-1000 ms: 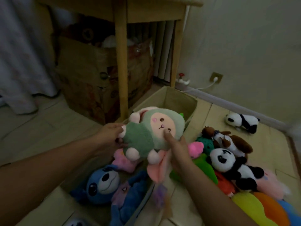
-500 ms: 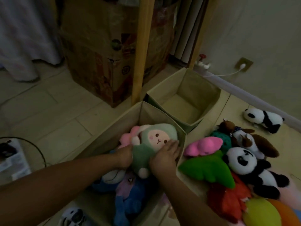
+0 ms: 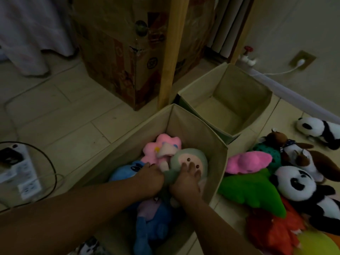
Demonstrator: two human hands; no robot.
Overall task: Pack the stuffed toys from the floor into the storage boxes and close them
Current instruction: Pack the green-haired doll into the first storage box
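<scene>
A green-hooded doll with a pink face lies in the near beige storage box, on top of a pink flower toy and blue toys. My left hand grips the doll's body from the left, fingers curled down into it. With its fingers spread, my right hand presses on the doll's face and chest. A second beige box stands open and empty behind. Right of the boxes, a pink toy, a green toy, a panda and a brown-white dog lie on the floor.
A small panda lies near the wall. Red and yellow toys sit at the lower right. A wooden table leg and a cardboard box stand behind the boxes. A power strip with a black cable lies left.
Both hands have brought the green doll down from above the box into it and now push it lower among the toys. My view has tilted downward.
</scene>
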